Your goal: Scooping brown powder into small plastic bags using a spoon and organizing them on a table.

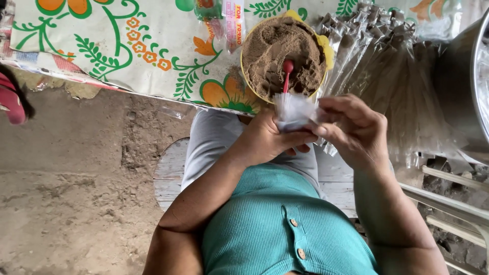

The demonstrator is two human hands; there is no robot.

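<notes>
While both hands work just below the bowl of brown powder (pixel 283 56) | left hand (pixel 265 140) and right hand (pixel 351 130) pinch small clear plastic bag (pixel 293 111) (thin, limp, slippery) | best held at mouth edges | red spoon (pixel 287 71) stuck in powder.

— How was the light?
— Soft, even daylight; no hard shadows fell around the bowl of brown powder (pixel 283 58), only faint shade beneath it.
— Any glare or blur?
— The clear bags (pixel 392 66) right of the bowl glinted mildly — edges far from it looked slightly bent, focus stayed sharp.
</notes>
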